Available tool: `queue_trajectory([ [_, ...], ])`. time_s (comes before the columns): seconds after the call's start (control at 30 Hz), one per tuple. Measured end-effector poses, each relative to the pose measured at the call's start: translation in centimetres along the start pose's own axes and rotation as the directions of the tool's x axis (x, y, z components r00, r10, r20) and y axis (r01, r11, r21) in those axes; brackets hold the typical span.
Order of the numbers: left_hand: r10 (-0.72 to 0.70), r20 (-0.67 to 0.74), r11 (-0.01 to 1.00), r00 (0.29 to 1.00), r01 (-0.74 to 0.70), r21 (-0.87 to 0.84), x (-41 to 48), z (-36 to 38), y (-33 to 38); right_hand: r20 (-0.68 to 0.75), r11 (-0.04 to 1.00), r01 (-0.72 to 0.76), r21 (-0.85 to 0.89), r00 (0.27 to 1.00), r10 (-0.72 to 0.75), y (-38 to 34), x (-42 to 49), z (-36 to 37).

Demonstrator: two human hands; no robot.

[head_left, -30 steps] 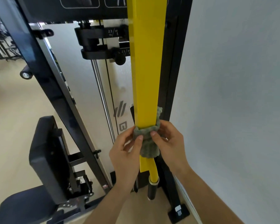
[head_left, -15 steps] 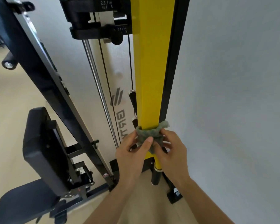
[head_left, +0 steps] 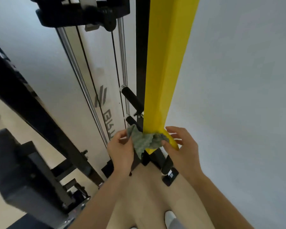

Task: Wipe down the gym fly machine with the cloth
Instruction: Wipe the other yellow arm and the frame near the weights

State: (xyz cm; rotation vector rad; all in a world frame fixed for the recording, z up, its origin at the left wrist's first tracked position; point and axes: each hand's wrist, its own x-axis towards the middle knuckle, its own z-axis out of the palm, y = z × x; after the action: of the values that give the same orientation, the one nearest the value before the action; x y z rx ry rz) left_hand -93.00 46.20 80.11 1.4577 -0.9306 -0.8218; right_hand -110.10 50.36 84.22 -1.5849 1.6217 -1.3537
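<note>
A grey-green cloth is wrapped round the bottom end of the fly machine's yellow arm. My left hand pinches the cloth's left end beside the arm. On the other side, my right hand holds the cloth's right end between thumb and fingers, its other fingers spread against the yellow tip. A loose corner of cloth hangs below the arm.
A black upright, chrome guide rods and black cables run behind the arm. Black grip handles stick out by the arm. A padded seat sits lower left. A grey wall stands close on the right.
Both hands have slid the cloth down the yellow arm to its bottom end. The view has dropped closer, and the cloth has loosened with a corner hanging free.
</note>
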Motion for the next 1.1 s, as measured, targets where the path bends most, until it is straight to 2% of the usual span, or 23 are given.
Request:
queue_trajectory([
  [0.1, -0.040, -0.013, 0.996, 0.999, 0.041, 0.080, 1.0, -0.2, -1.3, -0.059, 0.997, -0.011, -0.070, 0.998, 0.007, 0.5, -0.9, 0.5],
  [0.2, -0.043, 0.021, 0.998, 0.999, 0.042, 0.056, 1.2, -0.2, -1.9, -0.114, 0.995, -0.025, -0.095, 0.993, 0.015, 0.4, -1.6, 0.8],
  [0.33, -0.049, 0.190, 0.998, 0.981, 0.054, -0.026, 0.2, -0.3, -2.1, -0.136, 0.986, -0.033, -0.166, 0.991, 0.010, 0.5, -1.9, 1.3],
  [0.5, -0.004, 0.434, 0.971, 0.901, 0.108, -0.214, -1.2, -0.3, -1.2, -0.137, 0.985, -0.054, -0.166, 0.990, 0.031, 0.3, -1.9, 1.5],
  [0.63, 0.258, 0.375, 0.956, 0.891, -0.180, -0.230, -1.7, 0.4, -1.4, -0.143, 0.986, -0.045, -0.159, 0.990, 0.022, 0.4, -2.1, 1.6],
  [0.73, 0.347, 0.332, 0.936, 0.877, -0.301, -0.182, -1.5, 0.9, -3.1, -0.144, 0.987, -0.049, -0.152, 0.989, 0.027, 0.6, -2.2, 1.5],
  [0.77, 0.327, 0.310, 0.944, 0.893, -0.296, -0.144, -1.5, 1.1, -3.9, -0.143, 0.987, -0.055, -0.149, 0.989, 0.034, 0.7, -2.2, 1.5],
  [0.93, 0.100, 0.252, 0.995, 0.962, -0.098, -0.020, -1.1, 2.0, -7.8, -0.141, 0.992, -0.078, -0.103, 0.988, 0.063, 0.9, -2.2, 1.1],
  [1.1, -0.149, 0.293, 0.989, 0.944, 0.149, 0.022, -0.5, 2.8, -8.9, -0.129, 0.992, -0.077, -0.100, 0.990, 0.063, 1.1, -2.2, 0.8],
])
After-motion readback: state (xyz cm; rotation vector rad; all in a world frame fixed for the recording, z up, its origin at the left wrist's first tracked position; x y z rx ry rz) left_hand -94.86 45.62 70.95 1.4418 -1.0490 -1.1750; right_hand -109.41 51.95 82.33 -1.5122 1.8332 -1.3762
